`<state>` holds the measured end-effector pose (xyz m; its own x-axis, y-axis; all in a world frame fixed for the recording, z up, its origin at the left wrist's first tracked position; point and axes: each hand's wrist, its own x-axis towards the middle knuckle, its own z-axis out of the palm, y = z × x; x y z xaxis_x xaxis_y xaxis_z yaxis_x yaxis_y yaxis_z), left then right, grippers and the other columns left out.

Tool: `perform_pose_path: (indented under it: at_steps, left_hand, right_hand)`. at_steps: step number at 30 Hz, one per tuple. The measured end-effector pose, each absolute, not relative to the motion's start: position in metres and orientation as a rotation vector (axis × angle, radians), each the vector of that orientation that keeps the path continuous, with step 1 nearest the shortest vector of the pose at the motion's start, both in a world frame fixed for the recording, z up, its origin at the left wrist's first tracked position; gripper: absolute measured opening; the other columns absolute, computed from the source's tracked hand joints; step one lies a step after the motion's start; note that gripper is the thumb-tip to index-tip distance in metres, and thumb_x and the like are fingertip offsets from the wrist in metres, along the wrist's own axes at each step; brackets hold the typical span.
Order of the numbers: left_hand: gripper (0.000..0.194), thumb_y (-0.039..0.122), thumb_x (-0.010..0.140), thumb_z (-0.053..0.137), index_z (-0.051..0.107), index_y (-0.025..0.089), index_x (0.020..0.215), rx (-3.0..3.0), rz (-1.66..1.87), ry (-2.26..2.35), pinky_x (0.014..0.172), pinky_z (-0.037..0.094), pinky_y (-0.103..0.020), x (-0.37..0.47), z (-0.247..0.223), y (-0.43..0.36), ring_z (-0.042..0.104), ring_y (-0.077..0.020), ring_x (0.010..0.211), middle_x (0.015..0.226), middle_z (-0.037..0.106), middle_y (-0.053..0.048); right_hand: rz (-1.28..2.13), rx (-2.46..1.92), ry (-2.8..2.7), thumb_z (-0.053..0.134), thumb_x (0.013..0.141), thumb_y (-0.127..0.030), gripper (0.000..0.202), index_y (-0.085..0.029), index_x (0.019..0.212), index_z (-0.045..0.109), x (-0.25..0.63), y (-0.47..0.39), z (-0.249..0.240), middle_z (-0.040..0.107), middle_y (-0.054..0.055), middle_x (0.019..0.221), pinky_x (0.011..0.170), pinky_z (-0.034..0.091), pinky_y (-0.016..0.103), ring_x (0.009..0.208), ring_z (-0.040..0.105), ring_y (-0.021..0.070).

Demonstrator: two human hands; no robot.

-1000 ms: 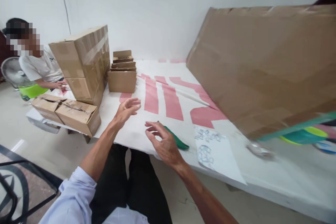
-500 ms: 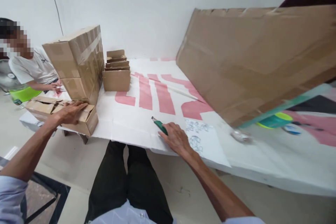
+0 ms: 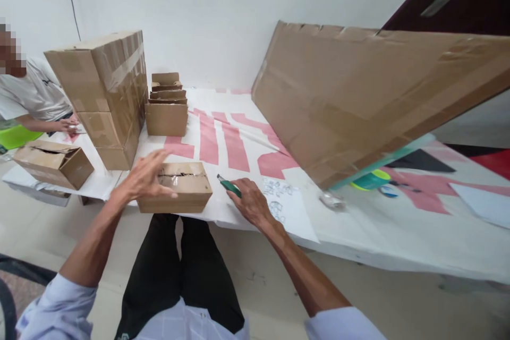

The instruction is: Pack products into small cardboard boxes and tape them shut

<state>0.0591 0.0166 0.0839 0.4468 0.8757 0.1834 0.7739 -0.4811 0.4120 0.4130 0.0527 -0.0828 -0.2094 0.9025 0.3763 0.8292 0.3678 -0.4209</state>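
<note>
A small taped cardboard box (image 3: 188, 185) sits at the table's front edge, before my body. My left hand (image 3: 148, 176) is over its left end, fingers spread and thumb reaching across the top; whether the fingertips touch the box is unclear. In my right hand (image 3: 251, 199) is a green utility knife (image 3: 230, 187), its tip pointing left toward the box's right end. The right hand rests on the white table covering, beside a paper sheet with drawings (image 3: 292, 212).
Another small box (image 3: 53, 162) lies at left, near a tall stack of taped boxes (image 3: 113, 93). Behind are upright cardboard pieces (image 3: 166, 117). A large cardboard panel (image 3: 358, 95) leans at right above a tape roll (image 3: 368, 179). A co-worker (image 3: 35, 90) sits at far left.
My left hand has moved right, and one small box now sits before me, away from the other at left. The knife stays in my right hand. The view has shifted right.
</note>
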Motion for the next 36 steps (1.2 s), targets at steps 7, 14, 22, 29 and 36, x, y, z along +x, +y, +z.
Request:
perform_pose_path:
  at_steps: [7, 14, 22, 29, 36]
  left_hand:
    - [0.135, 0.066, 0.059, 0.094, 0.022, 0.027, 0.166, 1.782, 0.808, 1.302, 0.123, 0.038, -0.061, -0.027, 0.041, 0.006, 0.031, -0.0441, 0.16, 0.172, 0.031, -0.025]
    - [0.118, 0.067, 0.054, 0.095, 0.035, 0.028, 0.148, 1.632, 1.071, 1.209, 0.121, 0.041, -0.057, -0.001, 0.001, -0.002, 0.036, -0.0411, 0.158, 0.166, 0.039, -0.023]
    - [0.073, 0.058, 0.065, 0.093, 0.049, 0.027, 0.114, 1.705, 1.11, 1.22, 0.12, 0.043, -0.053, 0.01, 0.006, -0.025, 0.041, -0.0356, 0.154, 0.162, 0.042, -0.016]
    - [0.076, 0.048, 0.07, 0.091, 0.055, 0.027, 0.134, 1.77, 1.061, 1.278, 0.119, 0.045, -0.057, 0.009, 0.006, -0.027, 0.033, -0.0397, 0.158, 0.16, 0.043, -0.016]
    - [0.085, 0.044, 0.069, 0.09, 0.051, 0.031, 0.143, 1.854, 1.009, 1.328, 0.118, 0.043, -0.062, 0.014, 0.011, -0.031, 0.039, -0.0406, 0.153, 0.158, 0.043, -0.014]
  right_hand:
    - [0.623, -1.159, -1.732, 0.06, 0.098, -0.049, 0.034, -0.022, 0.112, 0.073, 0.378, 0.039, -0.036, 0.074, 0.011, 0.115, 0.085, 0.062, 0.042, 0.105, 0.072, 0.0267]
    - [0.592, -0.997, -1.82, 0.063, 0.097, -0.043, 0.026, -0.025, 0.113, 0.073, 0.345, 0.027, -0.005, 0.071, 0.01, 0.119, 0.085, 0.063, 0.041, 0.109, 0.069, 0.0257]
    - [0.51, -0.983, -1.87, 0.064, 0.095, -0.033, 0.019, -0.024, 0.11, 0.07, 0.345, 0.025, -0.003, 0.069, 0.011, 0.118, 0.084, 0.062, 0.04, 0.11, 0.068, 0.026]
    - [0.533, -1.017, -1.772, 0.059, 0.093, -0.028, 0.012, -0.024, 0.1, 0.068, 0.34, 0.023, 0.007, 0.073, 0.006, 0.103, 0.08, 0.06, 0.038, 0.091, 0.069, 0.0218]
    - [0.583, -1.045, -1.771, 0.063, 0.091, -0.034, 0.014, -0.024, 0.1, 0.069, 0.342, 0.027, 0.006, 0.071, 0.006, 0.102, 0.078, 0.061, 0.037, 0.089, 0.067, 0.021]
